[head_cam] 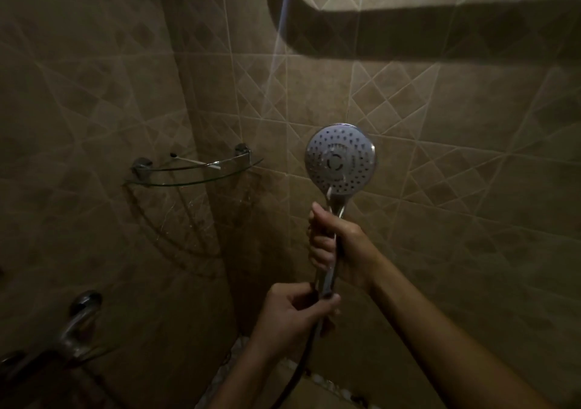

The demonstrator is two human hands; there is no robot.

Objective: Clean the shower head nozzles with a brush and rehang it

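Note:
A chrome shower head [341, 158] stands upright in the middle of the view, its round nozzle face turned toward me. My right hand [338, 243] is wrapped around its handle. Below it, my left hand [295, 314] grips the bottom end of the handle where the dark hose [300, 367] joins it. The hose runs down out of the frame. A toothbrush-like brush [196, 161] lies on the glass corner shelf to the left, away from both hands.
A glass corner shelf [191, 176] is fixed to the tiled walls at left. A chrome tap [74, 323] sticks out at lower left. A dark curved bar [408, 34] crosses the top of the view. The light is dim.

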